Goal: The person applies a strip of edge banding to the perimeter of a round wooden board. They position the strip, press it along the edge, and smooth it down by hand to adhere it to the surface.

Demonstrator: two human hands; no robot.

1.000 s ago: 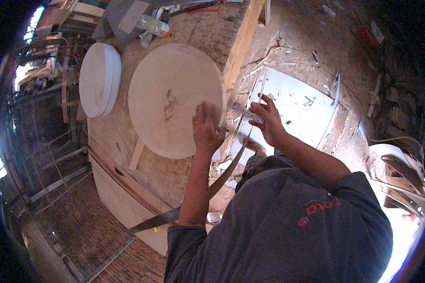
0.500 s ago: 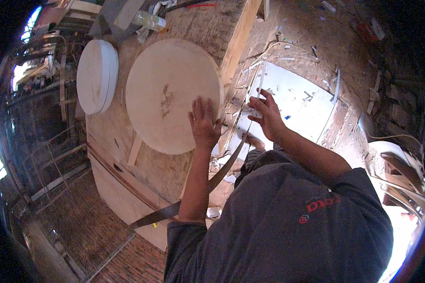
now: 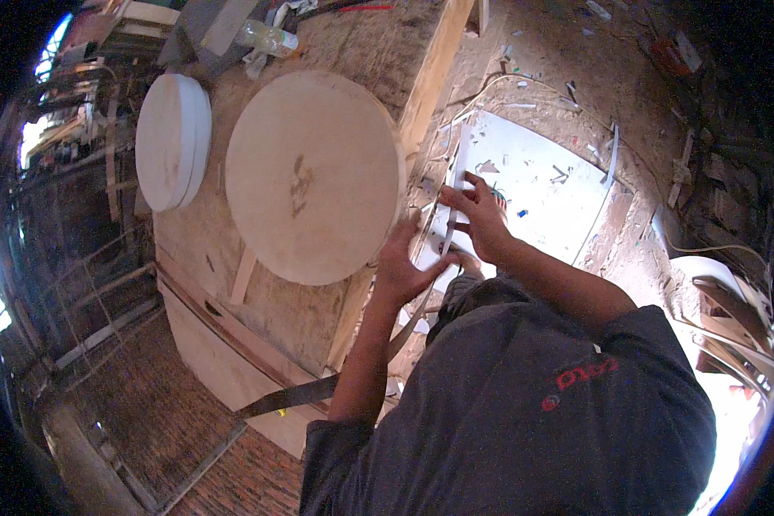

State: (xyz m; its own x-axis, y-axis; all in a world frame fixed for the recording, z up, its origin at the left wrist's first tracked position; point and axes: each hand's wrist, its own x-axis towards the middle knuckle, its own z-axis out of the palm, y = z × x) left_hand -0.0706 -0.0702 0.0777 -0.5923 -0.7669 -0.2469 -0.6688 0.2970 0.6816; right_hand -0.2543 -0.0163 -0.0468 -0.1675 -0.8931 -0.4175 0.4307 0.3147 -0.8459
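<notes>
- My right hand (image 3: 480, 215) is closed on a long, thin strip (image 3: 292, 394), pinching it between thumb and fingers.
- My left hand (image 3: 400, 262), at eight o'clock from the right, has its thumb and fingers spread apart. The fingers are blurred beside a round wooden disc, and I cannot tell whether they touch its rim; the thumb points at two o'clock, reaching to the strip.
- The strip passes between my hands, then runs behind my left forearm and out at seven o'clock, where its dark face shows and it crosses the bench's near edge.
- The round wooden disc (image 3: 310, 172) lies flat between ten and eleven o'clock from my left hand, a dark smudge near its middle.
- A pale slat (image 3: 244, 277) pokes out from under it, at nine o'clock.
- All this rests on a worn workbench (image 3: 202, 236).
- At ten o'clock, farther off, sit two stacked white-edged discs (image 3: 172, 142); at eleven, a clear bottle (image 3: 267, 39) lies on its side.
- A wooden beam (image 3: 434, 77) stretches toward twelve.
- From my right hand, a white board (image 3: 550, 193) lies between two and three o'clock, littered with scraps.
- Curved wooden offcuts (image 3: 735, 314) are piled at four.
</notes>
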